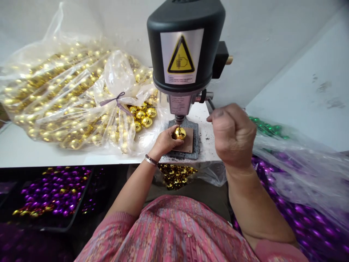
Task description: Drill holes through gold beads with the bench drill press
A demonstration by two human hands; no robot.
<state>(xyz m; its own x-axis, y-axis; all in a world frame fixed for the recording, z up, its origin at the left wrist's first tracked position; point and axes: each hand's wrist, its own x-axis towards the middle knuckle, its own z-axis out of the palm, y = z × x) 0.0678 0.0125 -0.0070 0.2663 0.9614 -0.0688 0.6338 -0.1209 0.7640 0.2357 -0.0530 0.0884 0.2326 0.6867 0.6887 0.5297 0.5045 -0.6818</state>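
My left hand [165, 141] grips a shiny gold ball [180, 133] between thumb and fingers. The ball rests on a brown square board [187, 141] on the grey base [195, 136] of a small bench drill press [178, 78]. Directly above the ball is the drill chuck [179, 119]; whether the bit touches the ball I cannot tell. My right hand [233, 133] is raised to the right of the press, its fingers closed around the end of the feed lever [211, 104], whose grip is hidden inside the fist.
A big clear bag [68, 94] of gold balls lies on the white table [60, 157] at left. Loose gold balls [147, 122] show at its mouth. Below are a black crate [73, 218] with purple balls and a bag [177, 176] of gold ones. Purple balls [297, 214] fill bagging at right.
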